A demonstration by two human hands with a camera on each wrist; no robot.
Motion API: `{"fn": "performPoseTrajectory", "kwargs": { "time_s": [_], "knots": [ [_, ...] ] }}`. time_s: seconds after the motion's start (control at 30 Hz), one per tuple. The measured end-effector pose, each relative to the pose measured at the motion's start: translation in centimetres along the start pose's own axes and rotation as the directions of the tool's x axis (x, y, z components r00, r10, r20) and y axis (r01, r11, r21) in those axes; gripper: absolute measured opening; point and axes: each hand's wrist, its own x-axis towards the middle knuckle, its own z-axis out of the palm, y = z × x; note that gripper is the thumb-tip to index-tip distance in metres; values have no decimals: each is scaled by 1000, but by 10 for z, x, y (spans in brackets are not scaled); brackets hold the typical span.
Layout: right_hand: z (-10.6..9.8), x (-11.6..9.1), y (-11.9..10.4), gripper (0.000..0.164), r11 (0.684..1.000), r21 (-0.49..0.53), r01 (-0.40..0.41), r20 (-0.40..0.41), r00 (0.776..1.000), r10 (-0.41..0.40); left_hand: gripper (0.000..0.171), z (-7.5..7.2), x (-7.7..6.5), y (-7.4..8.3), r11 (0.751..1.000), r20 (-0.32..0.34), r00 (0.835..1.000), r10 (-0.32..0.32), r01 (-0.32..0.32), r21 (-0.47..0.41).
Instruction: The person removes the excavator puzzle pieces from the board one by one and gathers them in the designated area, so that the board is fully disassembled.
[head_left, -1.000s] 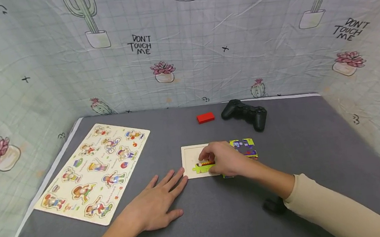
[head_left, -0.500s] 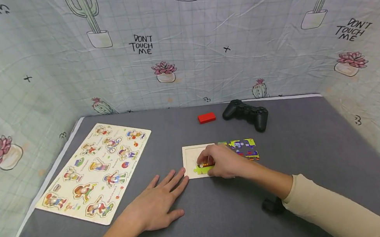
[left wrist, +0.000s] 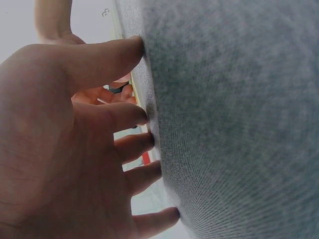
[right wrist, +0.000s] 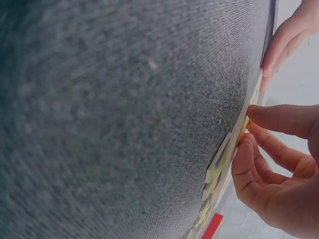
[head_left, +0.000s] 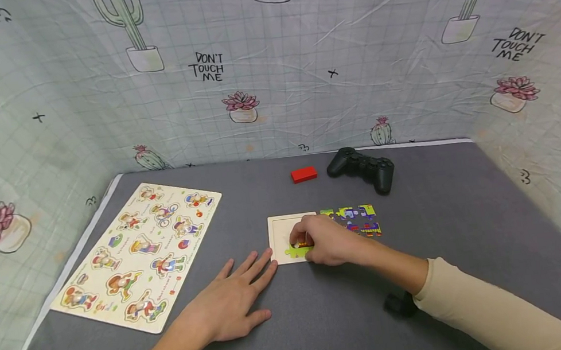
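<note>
My left hand (head_left: 235, 304) rests on the grey cloth with fingers spread, its fingertips at the left front corner of a small pale wooden puzzle tray (head_left: 277, 227). Over the tray's right part is my right hand (head_left: 332, 239), with curled fingers and thumb pinching a jigsaw piece (head_left: 298, 251) that has a lime-green lower edge. The hand covers much of this piece and the tray's right side. In the right wrist view, thumb and fingertips meet at a thin yellow edge low on the tray. Loose jigsaw pieces (head_left: 362, 212), purple, yellow and red, lie right of the tray.
A large wooden picture board (head_left: 134, 255) with cartoon figures lies at the left. Behind the tray are a red block (head_left: 303, 174) and a black game controller (head_left: 362, 168). A patterned cloth (head_left: 269, 72) hangs along the back and sides.
My right hand has shifted slightly left over the tray, uncovering a green piece behind it; a piece near the tray's front edge is now hidden. The left hand stays in place.
</note>
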Motion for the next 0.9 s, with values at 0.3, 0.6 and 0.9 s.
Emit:
{"fn": "performPoseTrajectory", "kwargs": {
  "time_s": [0.3, 0.6, 0.9],
  "knots": [
    [1, 1, -2, 30, 1000, -2, -2, 0, 1000, 2, 80, -1, -1, 0, 1000, 0, 1000, 1, -1, -3],
    [-1, 1, -3, 32, 1000, 10, -2, -3, 1000, 2, 81, -1, 0, 0, 1000, -2, 1000, -2, 2, -8],
    [-4, 2, -2, 31, 1000, 14, 15, 9, 1000, -15, 81, 0, 0, 0, 1000, -1, 1000, 1, -1, -3]
  ]
}}
